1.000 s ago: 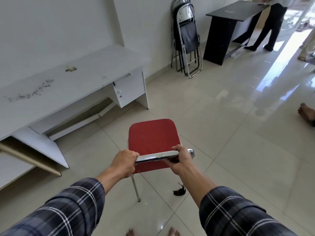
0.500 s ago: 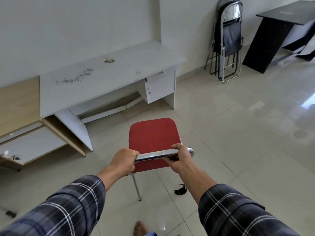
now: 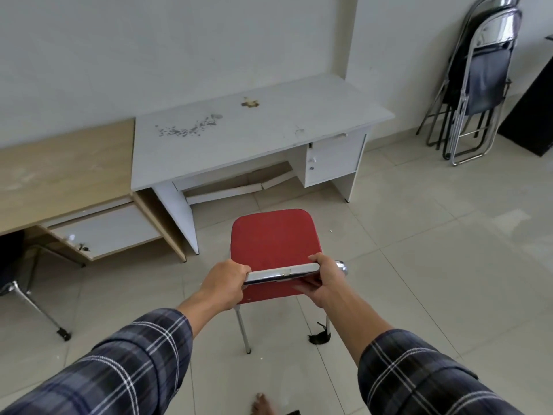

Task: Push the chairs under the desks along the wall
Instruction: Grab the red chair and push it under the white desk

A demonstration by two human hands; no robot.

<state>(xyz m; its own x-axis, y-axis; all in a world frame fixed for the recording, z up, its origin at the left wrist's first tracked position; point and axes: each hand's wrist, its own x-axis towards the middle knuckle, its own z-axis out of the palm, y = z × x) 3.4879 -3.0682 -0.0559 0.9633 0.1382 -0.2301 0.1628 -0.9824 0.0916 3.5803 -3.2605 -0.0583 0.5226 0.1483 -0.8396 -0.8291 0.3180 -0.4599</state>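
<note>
A red-seated chair [image 3: 273,244] with chrome legs stands on the tiled floor in front of me, facing a white desk [image 3: 254,127] against the wall. My left hand [image 3: 226,284] grips the left end of the chair's chrome back rail. My right hand [image 3: 327,280] grips the rail's right end. The seat's front edge is a short way from the desk's opening. A wooden desk [image 3: 59,172] stands to the left of the white one.
Loose white boards [image 3: 236,190] lie on the floor under the white desk. Folded chairs [image 3: 478,79] lean on the wall at right, beside a black desk [image 3: 529,109]. Another chair's chrome leg [image 3: 39,310] shows at far left. My bare foot [image 3: 263,405] is at the bottom.
The view has swung left and the chair now faces the white desk's opening more squarely. The wooden desk and another chair have come into view. Both hands keep their hold on the rail.
</note>
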